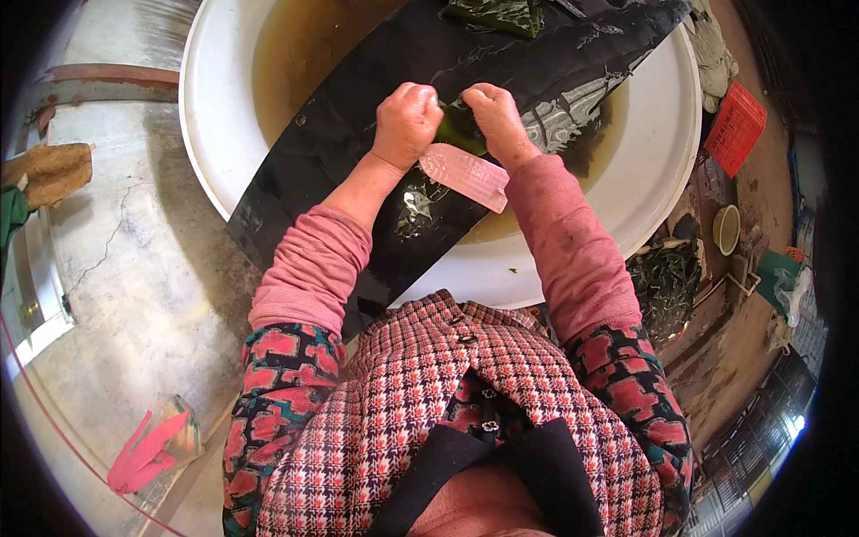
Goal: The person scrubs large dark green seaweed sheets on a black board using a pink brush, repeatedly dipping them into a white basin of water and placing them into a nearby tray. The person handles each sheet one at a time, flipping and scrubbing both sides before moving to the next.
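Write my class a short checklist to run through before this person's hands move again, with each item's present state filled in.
1. Black board laid across the white tub: ok.
2. Board secured against slipping: cannot tell; no fastening shows.
3. Left hand closed on the green leaf: ok.
4. Right hand closed on it too: ok.
5. Pink strip free of both hands: cannot tell.
6. Board clear of other things: not ok; a green bundle lies toward its far end.
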Motion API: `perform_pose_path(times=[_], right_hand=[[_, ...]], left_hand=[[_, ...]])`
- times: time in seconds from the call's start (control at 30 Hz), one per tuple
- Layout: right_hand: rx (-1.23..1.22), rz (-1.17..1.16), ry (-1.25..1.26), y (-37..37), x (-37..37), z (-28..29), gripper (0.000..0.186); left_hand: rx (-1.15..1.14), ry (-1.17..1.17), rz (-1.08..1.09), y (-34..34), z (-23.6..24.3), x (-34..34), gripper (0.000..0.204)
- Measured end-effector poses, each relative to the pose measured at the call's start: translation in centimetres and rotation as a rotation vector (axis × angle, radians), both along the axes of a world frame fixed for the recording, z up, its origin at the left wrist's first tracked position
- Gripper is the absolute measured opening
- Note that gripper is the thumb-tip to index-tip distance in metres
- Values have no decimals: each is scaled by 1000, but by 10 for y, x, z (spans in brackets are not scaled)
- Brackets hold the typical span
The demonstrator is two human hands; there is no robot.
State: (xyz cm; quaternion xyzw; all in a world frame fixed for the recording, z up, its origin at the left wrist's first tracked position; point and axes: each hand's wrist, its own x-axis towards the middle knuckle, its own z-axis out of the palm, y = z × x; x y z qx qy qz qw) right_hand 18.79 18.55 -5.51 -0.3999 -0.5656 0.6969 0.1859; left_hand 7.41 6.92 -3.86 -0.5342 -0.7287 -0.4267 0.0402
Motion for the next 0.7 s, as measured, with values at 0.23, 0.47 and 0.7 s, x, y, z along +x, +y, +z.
perform_pose_path(times=[0.23,0.47,0.7], right_hand=[[-43,-86,-21,16,18,-22,23],[-108,-171,40,26,27,-34,26],[1113,0,-321,4,48,5,33]], left_hand=[[-50,-169,85,-33,-25,-16,4],[-217,-172,340,-141,-34,-54,10],[-661,-57,897,-326,2,-83,18]])
